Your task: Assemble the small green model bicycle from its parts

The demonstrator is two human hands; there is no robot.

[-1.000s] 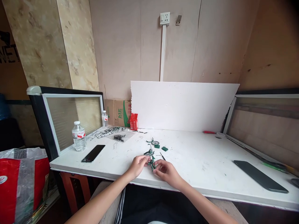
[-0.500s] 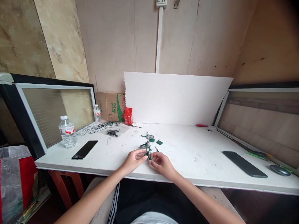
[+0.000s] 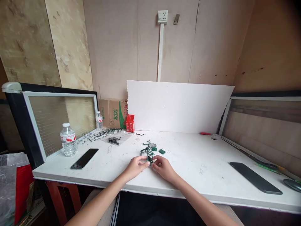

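Between my two hands is a small dark green model bicycle frame (image 3: 150,153), close to the table's near edge. My left hand (image 3: 135,168) pinches its lower left side with thumb and fingers. On the other side, my right hand (image 3: 163,167) has thumb and forefinger closed at its lower end. A spoked wheel sits at the frame's left, partly behind it. Just beyond lie a loose wheel (image 3: 153,145), a green handlebar-like part (image 3: 146,142) and a small green block (image 3: 162,151). Fine details at my fingertips are too small to make out.
On the left stand a water bottle (image 3: 68,140) and a phone (image 3: 84,158). Black part sprues (image 3: 104,134) and a plastic bag of dark parts (image 3: 114,140) lie farther back, near a red box (image 3: 130,123). At right are a dark flat slab (image 3: 256,177) and a mouse (image 3: 293,184).
The camera view has tilted up, so the table sits lower in the picture. Both hands keep their hold on the model bicycle frame, which looks slightly turned.
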